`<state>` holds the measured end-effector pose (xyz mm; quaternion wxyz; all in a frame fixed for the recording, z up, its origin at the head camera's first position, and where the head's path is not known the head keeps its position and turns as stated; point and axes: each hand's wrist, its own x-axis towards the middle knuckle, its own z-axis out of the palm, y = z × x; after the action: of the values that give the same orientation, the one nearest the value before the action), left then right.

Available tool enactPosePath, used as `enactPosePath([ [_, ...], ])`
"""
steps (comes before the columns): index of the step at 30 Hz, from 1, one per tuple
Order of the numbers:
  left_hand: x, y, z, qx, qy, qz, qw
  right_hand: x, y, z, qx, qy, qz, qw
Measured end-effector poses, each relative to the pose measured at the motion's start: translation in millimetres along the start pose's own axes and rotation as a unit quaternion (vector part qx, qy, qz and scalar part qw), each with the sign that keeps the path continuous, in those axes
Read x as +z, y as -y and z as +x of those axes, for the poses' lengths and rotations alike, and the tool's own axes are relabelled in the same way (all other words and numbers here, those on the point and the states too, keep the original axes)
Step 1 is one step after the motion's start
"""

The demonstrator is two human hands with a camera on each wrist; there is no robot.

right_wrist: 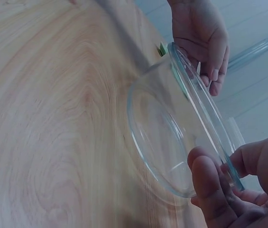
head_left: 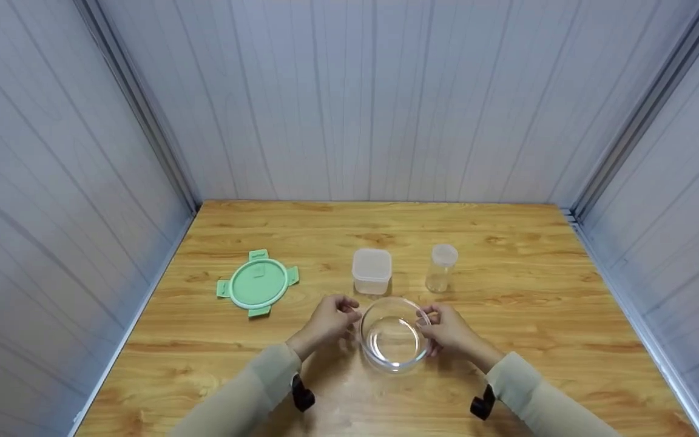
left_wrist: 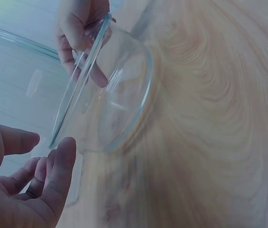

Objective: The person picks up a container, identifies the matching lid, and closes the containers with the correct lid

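Note:
A round clear glass bowl point(head_left: 393, 337) sits on the wooden table between the two hands. My right hand point(head_left: 446, 328) pinches its rim on the right, thumb and fingers on either side of the glass, as the right wrist view shows of the bowl point(right_wrist: 160, 128) and hand point(right_wrist: 238, 185). At the bowl's left side is my left hand point(head_left: 331, 318), its fingers loosely bent. In the left wrist view a gap shows between the thumb and fingers of that hand point(left_wrist: 29, 180), with nothing held; whether a fingertip touches the rim, I cannot tell.
Left of the hands lies a green round lid point(head_left: 258, 283) with flaps around its edge. Behind the bowl stands a small translucent square container point(head_left: 372, 271), and right of it a clear jar with a whitish cap point(head_left: 442, 268). Pale panel walls point(head_left: 349, 103) enclose the table point(head_left: 507, 243).

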<state>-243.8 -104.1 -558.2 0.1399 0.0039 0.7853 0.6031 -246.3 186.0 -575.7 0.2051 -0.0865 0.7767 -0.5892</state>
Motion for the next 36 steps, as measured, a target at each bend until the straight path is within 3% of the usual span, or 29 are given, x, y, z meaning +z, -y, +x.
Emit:
enactPosePath([
  [9, -15.3, -4.5, 2.5, 0.033, -0.024, 0.032, 0.9987, -0.1, -2.0, -0.2, 0.001, -0.004, 0.002, 1.0000],
  [24, -49.0, 0.2, 4.0, -0.009, -0.050, 0.034, 0.9981, -2.8, -2.4, 0.6, 0.008, 0.011, -0.004, 0.9999],
  [36, -80.5, 0.7, 1.3, 0.004, -0.083, 0.069, 0.9941, -5.8, -4.8, 0.7, 0.003, 0.020, 0.021, 0.9996],
])
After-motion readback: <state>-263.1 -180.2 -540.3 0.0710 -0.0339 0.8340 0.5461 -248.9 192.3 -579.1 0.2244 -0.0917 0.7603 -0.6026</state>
